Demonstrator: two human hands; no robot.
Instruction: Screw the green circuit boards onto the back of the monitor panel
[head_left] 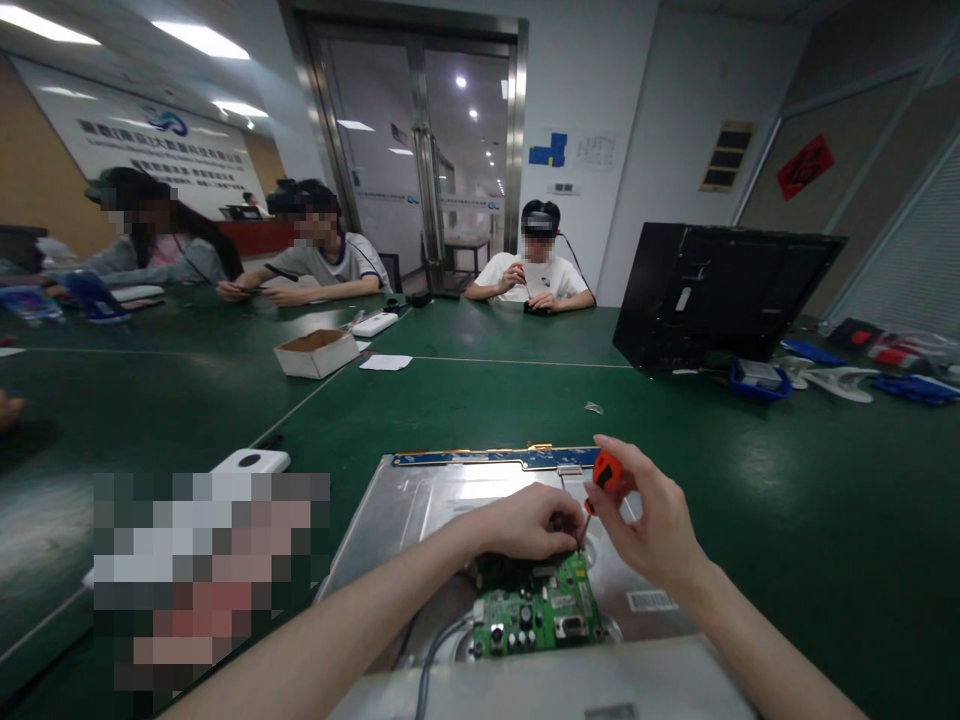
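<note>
My right hand (660, 520) grips a screwdriver (607, 470) by its red and black handle, with the thin shaft slanting down to the far right corner of a green circuit board (536, 610). Close beside the shaft's tip, my left hand (529, 522) has its fingers pinched together. Whatever lies between them is hidden. The board sits on the silver metal back of a flat display panel (382, 530), and my left hand covers part of its far edge. A blue circuit strip (480, 459) runs along the panel's far edge. A grey cable (431, 655) leads away from the board's left side.
A black monitor casing (709, 290) stands at the right, with a blue tray (759, 380) beside it. A white open box (316, 354) and a white device (251, 461) are on the green table (825, 500) to the left. Several people sit around the table.
</note>
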